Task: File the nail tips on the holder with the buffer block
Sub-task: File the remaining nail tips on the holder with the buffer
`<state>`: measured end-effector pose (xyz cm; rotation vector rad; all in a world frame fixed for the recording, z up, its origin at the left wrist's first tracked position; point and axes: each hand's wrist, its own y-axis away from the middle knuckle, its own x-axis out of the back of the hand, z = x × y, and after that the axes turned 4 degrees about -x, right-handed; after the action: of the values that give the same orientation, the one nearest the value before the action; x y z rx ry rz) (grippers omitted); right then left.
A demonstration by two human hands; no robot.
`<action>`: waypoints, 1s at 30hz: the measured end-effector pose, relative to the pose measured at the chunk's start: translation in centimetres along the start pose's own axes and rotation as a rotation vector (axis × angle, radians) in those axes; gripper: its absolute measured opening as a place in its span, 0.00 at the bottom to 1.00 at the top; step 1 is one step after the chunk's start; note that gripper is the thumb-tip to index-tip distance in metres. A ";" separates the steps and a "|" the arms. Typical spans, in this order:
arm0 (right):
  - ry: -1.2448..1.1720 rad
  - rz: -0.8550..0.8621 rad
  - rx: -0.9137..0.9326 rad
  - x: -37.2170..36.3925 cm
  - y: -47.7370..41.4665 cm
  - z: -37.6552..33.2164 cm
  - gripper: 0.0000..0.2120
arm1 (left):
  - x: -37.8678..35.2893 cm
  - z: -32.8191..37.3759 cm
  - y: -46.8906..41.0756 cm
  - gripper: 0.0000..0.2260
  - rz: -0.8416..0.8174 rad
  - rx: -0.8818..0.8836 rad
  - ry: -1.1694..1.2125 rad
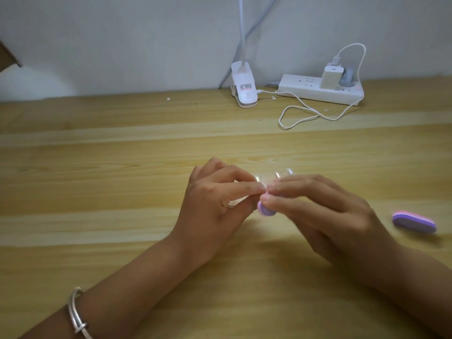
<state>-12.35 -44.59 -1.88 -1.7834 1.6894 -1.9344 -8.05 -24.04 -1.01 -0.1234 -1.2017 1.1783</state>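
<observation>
Near the middle of the bench (122, 167), the left hand (215, 199) has its grip clamped on the clear holder (236, 201), whose nail tips (277, 174) fan out on the far side of the fingers. The right hand (325, 211) has its grip pinched on the purple buffer block (265, 211), which meets the holder between the hands. A second block (414, 222) lies to the right, and a power strip (318, 90) sits far back.
</observation>
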 end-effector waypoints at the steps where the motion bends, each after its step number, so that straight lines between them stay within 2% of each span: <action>1: 0.002 0.018 -0.030 0.3 -0.1 0.4 0.12 | 0.0 0.1 -0.1 0.06 0.005 0.011 0.004; 4: -0.016 0.058 -0.062 0.5 -0.2 0.4 0.10 | -0.1 0.2 -0.1 0.05 0.016 0.046 0.044; 7: -0.006 0.027 0.019 -0.1 0.1 -0.2 0.13 | -0.1 0.2 0.0 0.05 0.009 0.057 0.086; 11: -0.010 0.093 -0.073 0.8 -0.3 0.6 0.09 | -0.3 0.3 -0.3 0.04 0.009 0.119 0.180; 15: -0.016 0.076 -0.001 0.3 -0.1 -0.4 0.11 | -0.3 0.2 -0.1 0.06 -0.007 0.140 0.269; 19: -0.009 0.104 -0.045 0.9 -0.3 0.4 0.08 | -0.4 0.3 -0.3 0.06 0.009 0.181 0.302; 24: -0.006 0.084 0.009 0.3 -0.1 -0.2 0.11 | -0.3 0.3 -0.2 0.07 0.022 0.181 0.336; 27: 0.044 0.125 -0.074 1.1 -0.4 1.0 0.10 | -0.2 0.3 -0.3 0.04 0.032 0.227 0.384; 30: -0.031 0.202 -0.116 1.4 -0.4 0.4 0.10 | -0.2 0.4 -0.2 0.05 0.021 0.220 0.447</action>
<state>-12.32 -45.56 -0.74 -1.5949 1.9236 -1.7517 -8.19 -24.53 -0.83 -0.2206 -0.6771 1.2148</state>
